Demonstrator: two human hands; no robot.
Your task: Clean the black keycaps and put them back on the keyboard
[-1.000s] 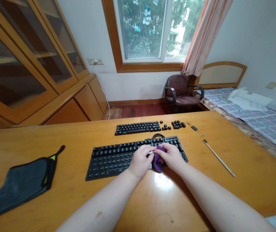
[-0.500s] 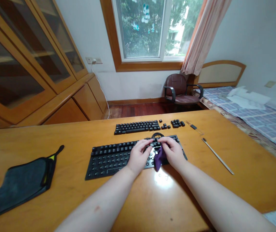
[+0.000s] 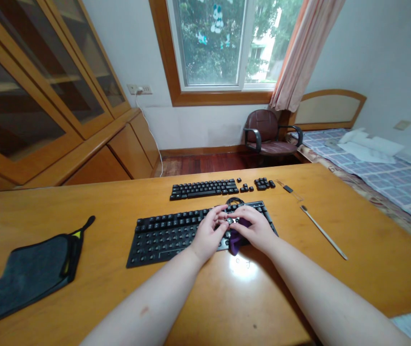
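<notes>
A black keyboard (image 3: 169, 235) lies on the desk, its lower rows bare of keycaps and its upper rows still capped. Over its right part, my left hand (image 3: 211, 233) and my right hand (image 3: 254, 227) meet with their fingertips pinched together. A small dark piece, perhaps a keycap, shows between the fingertips; it is too small to name surely. A purple cloth (image 3: 235, 244) is tucked under the curled fingers of my right hand and hangs down over the keyboard's front edge.
Behind the keyboard, removed keycaps (image 3: 205, 188) stand in rows, with smaller groups (image 3: 262, 183) to their right. A wire keycap puller (image 3: 288, 189) and a thin brush (image 3: 324, 233) lie at the right. A dark grey pouch (image 3: 40, 264) rests at the left.
My right hand has shifted slightly down and turned inward. Its fingertips now meet those of my left hand, and the purple cloth lies lower beneath the palm.
</notes>
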